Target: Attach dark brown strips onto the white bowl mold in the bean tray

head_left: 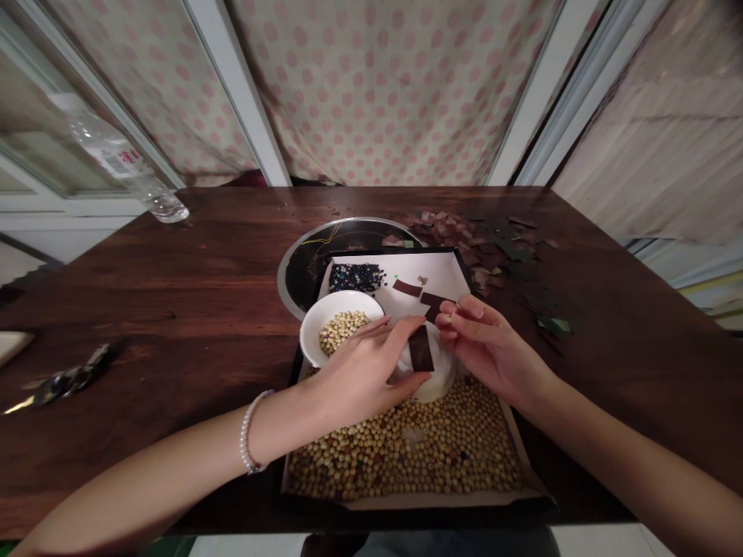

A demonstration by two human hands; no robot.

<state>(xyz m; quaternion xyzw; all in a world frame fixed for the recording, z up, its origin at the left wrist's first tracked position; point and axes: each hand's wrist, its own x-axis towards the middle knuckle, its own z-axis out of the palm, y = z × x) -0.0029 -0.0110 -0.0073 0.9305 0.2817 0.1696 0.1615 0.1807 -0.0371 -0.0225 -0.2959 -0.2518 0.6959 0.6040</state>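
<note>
Between the thumb and index finger of my left hand [371,360] is a small dark brown strip [421,350], held upright over a round whitish dish [444,367]. My right hand [487,336] is beside it on the right, with thumb and fingertips pinched together; what they hold is too small to name. Left of the dish stands a white bowl [310,329] with pale beads [342,329]. Many tan beads [406,456] cover the near part of a paper-lined tray [450,501]. Two more brown strips [407,288] lie on white paper behind my hands.
Dark beads [355,277] lie at the tray's back left. Behind it is a round black plate [302,267]. Brown and green scraps [499,247] are scattered at the back right. A plastic bottle [124,158] and keys [63,383] are on the left.
</note>
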